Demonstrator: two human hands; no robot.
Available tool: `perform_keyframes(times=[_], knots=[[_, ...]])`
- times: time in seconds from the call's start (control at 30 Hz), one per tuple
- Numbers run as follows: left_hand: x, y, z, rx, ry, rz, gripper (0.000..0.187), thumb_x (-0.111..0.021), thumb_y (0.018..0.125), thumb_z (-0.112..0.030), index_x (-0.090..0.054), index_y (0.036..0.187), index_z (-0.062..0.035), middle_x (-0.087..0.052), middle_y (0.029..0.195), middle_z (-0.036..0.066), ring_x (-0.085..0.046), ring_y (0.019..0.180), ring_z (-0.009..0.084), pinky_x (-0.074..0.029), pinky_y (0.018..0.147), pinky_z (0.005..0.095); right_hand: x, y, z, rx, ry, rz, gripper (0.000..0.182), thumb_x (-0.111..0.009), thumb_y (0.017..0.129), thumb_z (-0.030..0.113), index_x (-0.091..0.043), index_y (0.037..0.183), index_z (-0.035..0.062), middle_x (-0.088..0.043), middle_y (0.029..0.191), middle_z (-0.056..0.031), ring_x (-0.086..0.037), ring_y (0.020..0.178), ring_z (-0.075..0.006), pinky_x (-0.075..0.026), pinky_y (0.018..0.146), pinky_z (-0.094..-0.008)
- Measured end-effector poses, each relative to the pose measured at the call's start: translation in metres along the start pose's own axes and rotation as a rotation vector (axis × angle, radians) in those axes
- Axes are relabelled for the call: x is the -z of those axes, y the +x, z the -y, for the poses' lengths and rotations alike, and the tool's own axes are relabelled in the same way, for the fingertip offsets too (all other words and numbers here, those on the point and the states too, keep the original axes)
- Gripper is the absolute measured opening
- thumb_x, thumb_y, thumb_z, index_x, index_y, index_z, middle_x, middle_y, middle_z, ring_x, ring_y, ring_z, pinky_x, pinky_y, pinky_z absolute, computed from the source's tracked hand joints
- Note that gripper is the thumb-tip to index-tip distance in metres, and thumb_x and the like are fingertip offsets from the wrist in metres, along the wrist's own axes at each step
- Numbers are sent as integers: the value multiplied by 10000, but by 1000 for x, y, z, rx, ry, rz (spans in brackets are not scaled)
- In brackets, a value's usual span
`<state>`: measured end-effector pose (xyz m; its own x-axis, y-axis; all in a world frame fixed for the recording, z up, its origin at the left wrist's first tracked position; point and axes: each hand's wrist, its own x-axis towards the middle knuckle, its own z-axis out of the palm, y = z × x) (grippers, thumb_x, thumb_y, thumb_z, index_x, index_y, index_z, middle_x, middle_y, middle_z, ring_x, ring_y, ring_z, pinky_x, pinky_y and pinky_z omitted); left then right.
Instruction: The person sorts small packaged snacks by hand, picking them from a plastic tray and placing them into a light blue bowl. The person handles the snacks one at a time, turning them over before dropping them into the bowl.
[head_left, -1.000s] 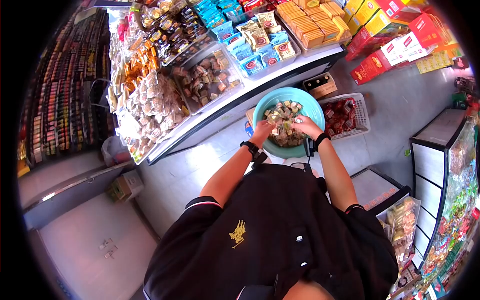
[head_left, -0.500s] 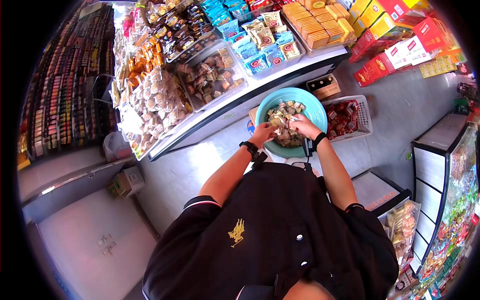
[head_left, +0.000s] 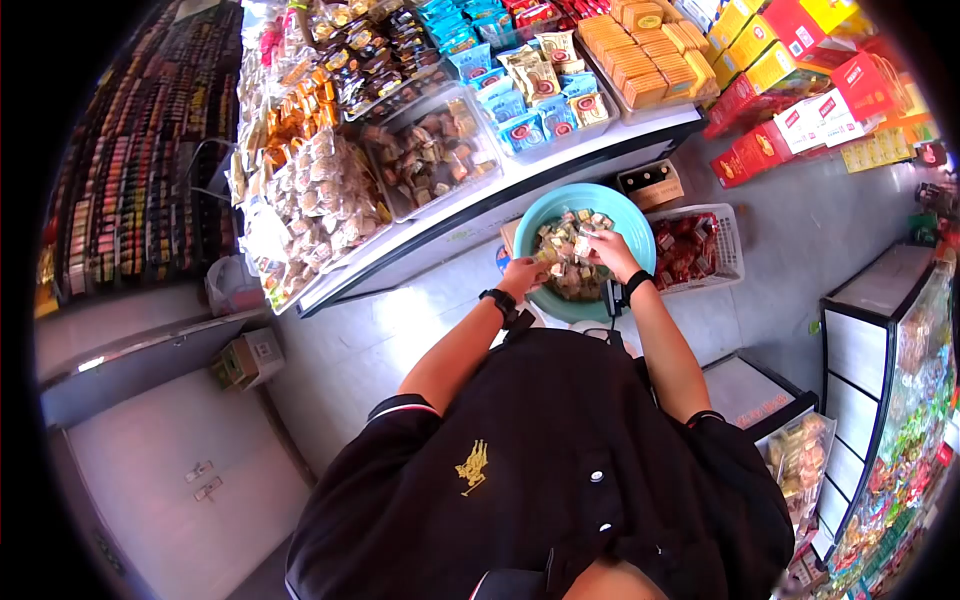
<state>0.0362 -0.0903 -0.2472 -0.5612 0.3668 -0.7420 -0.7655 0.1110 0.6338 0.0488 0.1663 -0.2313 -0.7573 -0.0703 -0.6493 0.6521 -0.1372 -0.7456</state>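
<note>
A turquoise basin (head_left: 640, 215) holds a heap of small wrapped snack pieces (head_left: 572, 278) in pale and brown tones. Over the right part of the heap, my right hand (head_left: 613, 252) pinches a whitish wrapped piece (head_left: 583, 244). My left hand (head_left: 523, 275) is at the basin's left rim, its fingers closed over the edge of the heap. What those fingers hold is too small to make out. Dark bands circle both wrists.
Right of the basin stands a white basket (head_left: 728, 245) of red packets, with a small cardboard box (head_left: 655, 190) behind it. A display counter (head_left: 470, 215) with trays of packaged snacks runs along the far side. A low cabinet (head_left: 750, 392) sits at the right.
My hands have moved apart from their near-meeting over the heap. The left has drawn toward the left rim; the right has shifted slightly right. The view has shifted slightly.
</note>
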Motion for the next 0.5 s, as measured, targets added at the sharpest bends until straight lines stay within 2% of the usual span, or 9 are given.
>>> perform_keyframes(times=[0.07, 0.17, 0.2, 0.27, 0.33, 0.4, 0.5], knots=[[21, 29, 29, 11, -54, 96, 228, -646, 916, -287, -653, 979, -68, -662, 879, 11, -641, 806, 131, -492, 678, 298, -1, 4, -4, 19, -39, -15, 336, -565, 969, 193, -591, 1231, -15, -660, 1061, -73, -650, 939, -146, -556, 781, -288], [-3, -2, -7, 21, 277, -68, 334, -566, 953, -123, -491, 1262, -20, -619, 1175, 104, -617, 1036, 213, -547, 633, 330, 2, 21, -26, 179, -119, -35, 328, -574, 965, 188, -599, 1221, -15, -658, 1062, -63, -645, 941, -146, -545, 804, -277], [4, 15, 6, 22, 319, -59, 323, -569, 946, -118, -505, 1250, -26, -620, 1159, 101, -620, 1029, 224, -554, 654, 368, -2, 11, -14, 235, -190, -4, 313, -590, 956, 176, -608, 1207, -11, -654, 1065, -51, -640, 944, -138, -535, 813, -265], [-16, -20, -19, 8, 228, -180, 301, -588, 903, -228, -626, 1113, -16, -611, 928, 55, -580, 858, 177, -482, 663, 351, -8, 8, -9, 185, -147, 47, 300, -598, 950, 168, -616, 1200, 3, -653, 1053, -41, -639, 936, -132, -533, 806, -265], [-11, -25, -13, -11, 166, -192, 323, -591, 883, -271, -688, 1043, -9, -614, 824, 35, -561, 770, 154, -449, 674, 338, -16, 11, -9, 98, -89, 75, 261, -606, 945, 170, -631, 1161, 25, -654, 1023, -28, -642, 906, -119, -532, 786, -265], [15, -2, 15, -36, 134, -97, 310, -575, 885, -248, -689, 1040, -5, -626, 848, 42, -563, 767, 153, -457, 685, 331, -22, 17, -8, 65, -111, 67, 240, -604, 946, 173, -634, 1143, 39, -656, 1011, -25, -644, 886, -116, -531, 771, -260], [36, 9, 23, -43, 177, -174, 309, -562, 886, -232, -680, 1051, 2, -654, 904, 56, -574, 779, 152, -472, 715, 306, -36, 28, -4, 41, -128, 42, 225, -590, 949, 174, -632, 1136, 57, -659, 993, -27, -644, 855, -112, -525, 740, -252]])
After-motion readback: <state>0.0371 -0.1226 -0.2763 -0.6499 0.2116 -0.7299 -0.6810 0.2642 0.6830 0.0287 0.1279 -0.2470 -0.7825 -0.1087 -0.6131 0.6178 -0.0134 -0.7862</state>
